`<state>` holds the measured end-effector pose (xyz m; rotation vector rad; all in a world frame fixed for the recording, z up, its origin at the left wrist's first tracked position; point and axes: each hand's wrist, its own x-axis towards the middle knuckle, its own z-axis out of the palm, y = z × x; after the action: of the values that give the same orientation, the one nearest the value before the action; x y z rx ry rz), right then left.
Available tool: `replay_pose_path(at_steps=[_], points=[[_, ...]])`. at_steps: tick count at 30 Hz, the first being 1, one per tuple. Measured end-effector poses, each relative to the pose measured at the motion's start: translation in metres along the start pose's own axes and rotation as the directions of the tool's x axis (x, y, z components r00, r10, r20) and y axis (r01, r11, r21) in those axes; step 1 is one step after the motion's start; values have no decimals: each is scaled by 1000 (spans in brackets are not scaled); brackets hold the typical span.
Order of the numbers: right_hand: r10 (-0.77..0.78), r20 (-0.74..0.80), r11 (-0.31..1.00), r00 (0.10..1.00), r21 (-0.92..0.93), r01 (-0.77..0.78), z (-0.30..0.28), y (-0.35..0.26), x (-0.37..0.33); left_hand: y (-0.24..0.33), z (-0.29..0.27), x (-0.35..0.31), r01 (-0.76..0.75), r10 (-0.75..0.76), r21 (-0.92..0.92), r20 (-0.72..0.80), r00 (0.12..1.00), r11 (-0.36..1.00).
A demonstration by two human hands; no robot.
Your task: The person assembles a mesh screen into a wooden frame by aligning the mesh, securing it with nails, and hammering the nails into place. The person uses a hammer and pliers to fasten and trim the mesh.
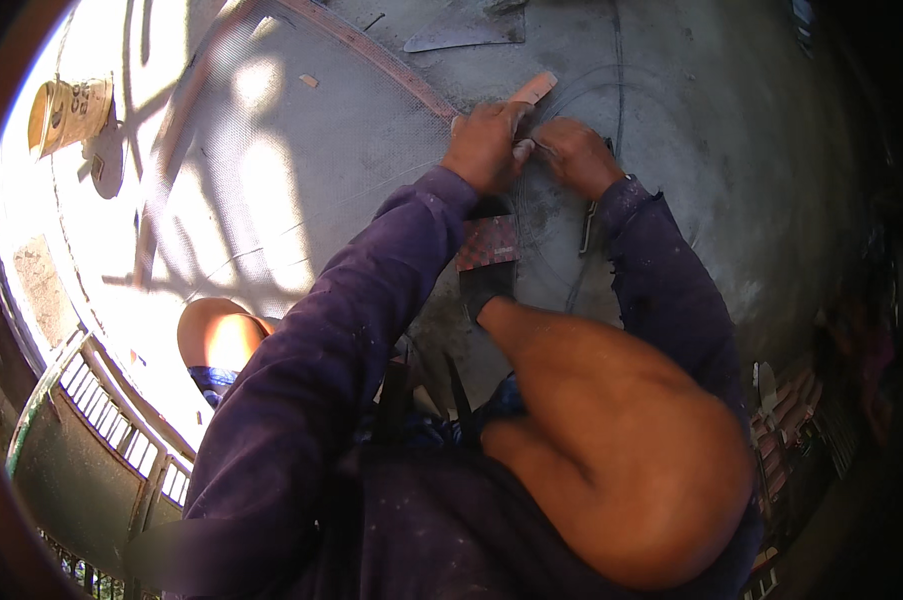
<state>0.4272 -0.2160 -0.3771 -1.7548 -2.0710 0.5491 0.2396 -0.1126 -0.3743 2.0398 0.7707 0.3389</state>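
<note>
My left hand (486, 148) is closed around the end of a wooden strip (536, 88), whose short pale orange end sticks out past my fingers. Close beside it, my right hand (576, 155) makes a pinch near my left thumb; whatever sits in those fingers is too small to make out. Another long wooden strip (371, 52) runs from the upper left down to my left hand. Fine mesh (321, 150) spreads over the floor to the left of it. Partly hidden by my right wrist, a slim dark metal tool (587, 230) lies on the floor.
A yellowish bucket (76, 112) lies tipped at the far left. Beyond my hands is a flat grey sheet piece (466, 38). A thin dark cable (619, 70) crosses the floor. My foot in a dark sandal (487, 245) is just below my hands. Metal railing (121, 425) stands lower left.
</note>
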Motion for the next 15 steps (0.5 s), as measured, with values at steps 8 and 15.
replay_pose_path(at_steps=[8,15], points=[[-26,39,1000,999,10,26,-3,11,4,-37,-73,-92,150,-166,385,11,986,911],[-169,4,964,986,-210,166,-16,-21,25,-46,-54,-96,120,-117,11,-126,985,993]])
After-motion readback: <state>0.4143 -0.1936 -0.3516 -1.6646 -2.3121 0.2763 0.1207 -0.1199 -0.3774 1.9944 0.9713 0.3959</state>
